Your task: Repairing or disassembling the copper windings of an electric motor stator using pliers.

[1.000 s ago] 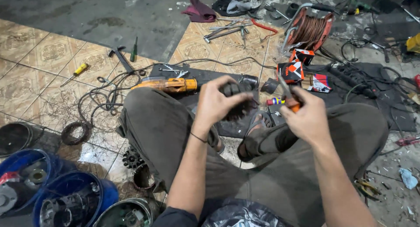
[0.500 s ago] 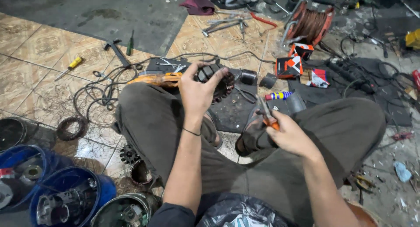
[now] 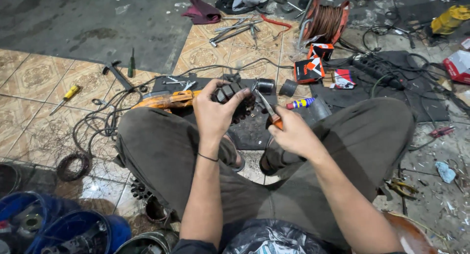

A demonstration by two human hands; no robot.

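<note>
Motor stator (image 3: 234, 98), a dark wound part, sits clamped in the closed fingers of the left hand (image 3: 214, 114) above the knees, while the right hand (image 3: 292, 132), fist wrapped round orange-handled pliers (image 3: 267, 107), sets the plier tips against the stator's right edge.

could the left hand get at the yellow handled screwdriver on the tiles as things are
Probably not right away. The left hand is wrapped around a dark motor part, so its grip is taken. The yellow-handled screwdriver lies uncovered on the tiles, far off to the left.
</note>
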